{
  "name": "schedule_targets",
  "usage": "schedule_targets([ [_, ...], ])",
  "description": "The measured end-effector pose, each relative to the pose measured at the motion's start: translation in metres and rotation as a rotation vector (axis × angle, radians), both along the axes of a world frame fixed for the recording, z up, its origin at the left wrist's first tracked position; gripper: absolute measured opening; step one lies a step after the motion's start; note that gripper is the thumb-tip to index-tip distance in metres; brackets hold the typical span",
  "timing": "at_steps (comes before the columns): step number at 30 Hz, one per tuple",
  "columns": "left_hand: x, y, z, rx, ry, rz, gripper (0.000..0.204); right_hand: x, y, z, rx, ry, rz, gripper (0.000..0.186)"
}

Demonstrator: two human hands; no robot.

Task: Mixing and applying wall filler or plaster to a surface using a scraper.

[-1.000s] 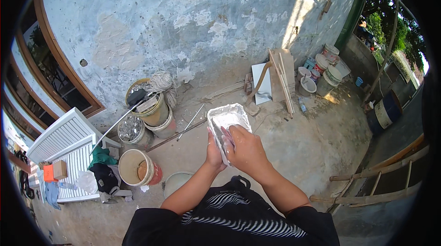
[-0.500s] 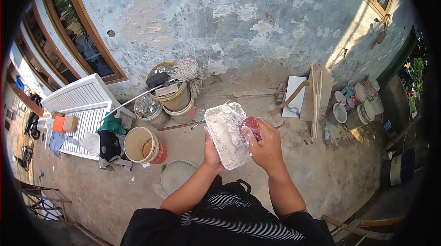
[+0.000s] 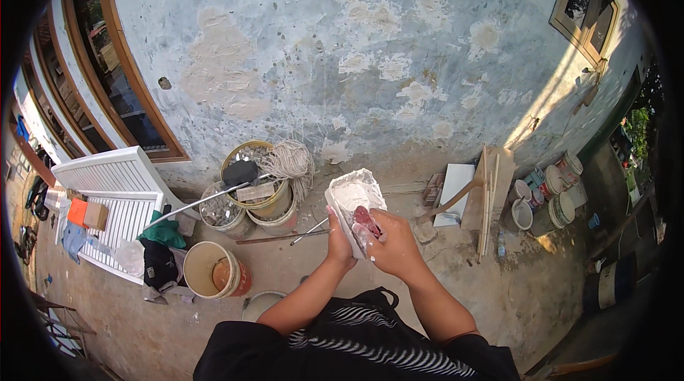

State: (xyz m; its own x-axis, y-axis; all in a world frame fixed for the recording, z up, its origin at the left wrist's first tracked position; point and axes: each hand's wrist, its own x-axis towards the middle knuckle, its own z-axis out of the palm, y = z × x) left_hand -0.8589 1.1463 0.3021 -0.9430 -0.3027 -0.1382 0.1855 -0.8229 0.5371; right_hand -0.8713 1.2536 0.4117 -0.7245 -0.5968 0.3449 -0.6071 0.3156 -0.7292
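Observation:
My left hand [image 3: 340, 244] grips the side of a white rectangular tray [image 3: 345, 228], which is tilted and held in front of me. White putty-like paste [image 3: 356, 194] coats its inside. My right hand [image 3: 394, 246] is closed round a red scraper [image 3: 366, 220] smeared with white, held over the near part of the tray. Most of the scraper's working edge is hidden by the hand and the tray. White specks of paste stick to my right fingers.
A patched blue-grey wall [image 3: 285, 46] stands ahead. Left of me are an open bucket [image 3: 197, 270], rubble-filled buckets [image 3: 265, 196] and a white louvred panel [image 3: 114, 174]. Boards [image 3: 495, 203] and paint pails [image 3: 561, 210] line the wall at right.
The tray has tipped, showing more of its outer side, and the scraper has turned and moved slightly left and down over it. My view has lifted, showing more wall.

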Motion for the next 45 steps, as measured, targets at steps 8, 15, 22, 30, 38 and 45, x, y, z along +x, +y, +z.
schedule_targets([
  [8,-0.049,-0.086,0.011,0.031,0.06,0.105,0.071,-0.064,-0.072,-0.008,-0.103,-0.12,0.012,0.022],
  [15,-0.069,-0.138,0.004,0.123,0.112,0.185,0.071,-0.088,-0.116,-0.014,-0.335,-0.109,-0.01,0.015],
  [22,-0.079,-0.142,0.006,0.097,0.101,0.113,0.072,-0.128,-0.125,-0.017,-0.372,0.048,-0.088,0.011],
  [30,-0.128,-0.122,-0.005,-0.053,-0.152,0.148,0.07,-0.148,-0.131,-0.031,-0.008,0.218,0.037,0.013],
  [38,-0.178,-0.111,-0.017,-0.037,-0.158,0.231,0.072,-0.206,-0.119,-0.023,-0.032,0.07,0.162,0.026],
  [45,-0.207,-0.092,-0.006,-0.024,-0.176,0.346,0.074,-0.241,-0.109,-0.027,-0.137,0.053,0.254,0.02],
])
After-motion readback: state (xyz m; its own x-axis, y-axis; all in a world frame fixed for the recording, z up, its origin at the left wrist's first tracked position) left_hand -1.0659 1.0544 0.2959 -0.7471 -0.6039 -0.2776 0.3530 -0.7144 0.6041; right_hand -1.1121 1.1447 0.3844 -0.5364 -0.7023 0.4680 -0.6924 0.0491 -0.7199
